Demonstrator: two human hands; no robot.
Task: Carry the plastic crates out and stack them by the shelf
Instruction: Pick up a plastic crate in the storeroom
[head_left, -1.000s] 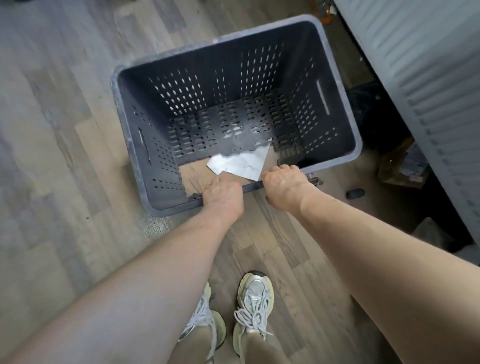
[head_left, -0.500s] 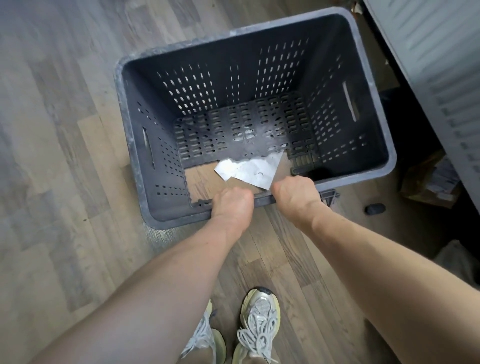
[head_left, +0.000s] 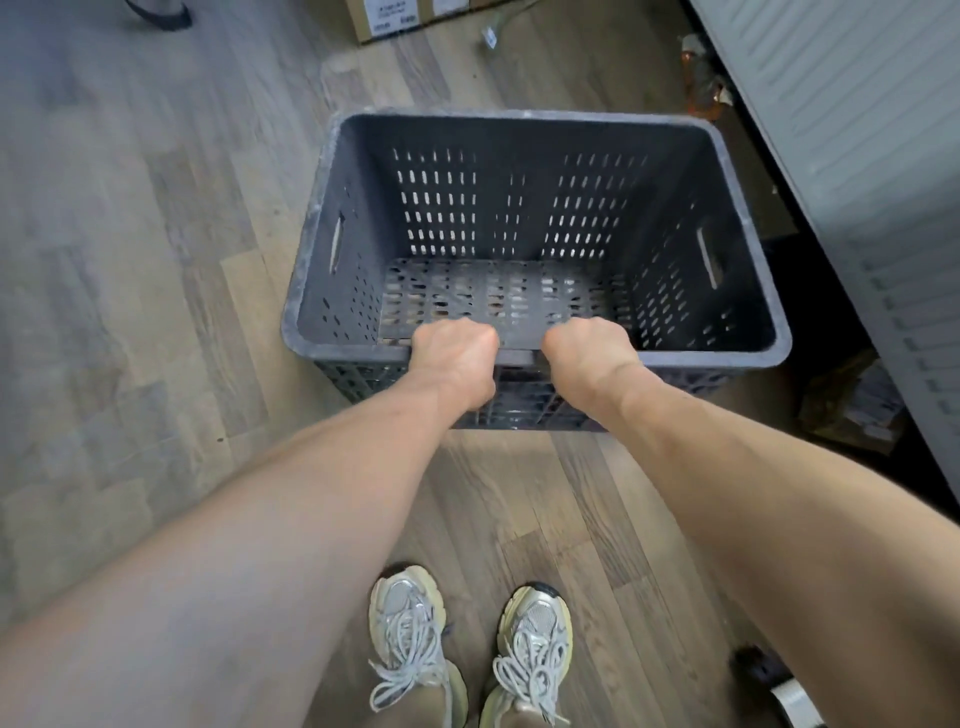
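A dark grey plastic crate with slotted walls and floor hangs in front of me, open side up, over the wooden floor. My left hand and my right hand are both closed over its near rim, close together near the middle. The crate sits squarely to my view, its near wall partly visible below my hands. Its inside looks empty from here; my hands hide the near part of its floor.
A white ribbed panel runs along the right side. Dark clutter and a crumpled package lie at its foot. A cardboard box stands at the far edge. A roll of tape lies by my right foot.
The crate has turned from skewed to square in front of me and moved to the right. The white paper and cardboard seen inside it earlier are out of sight now. Both hands keep their grip.
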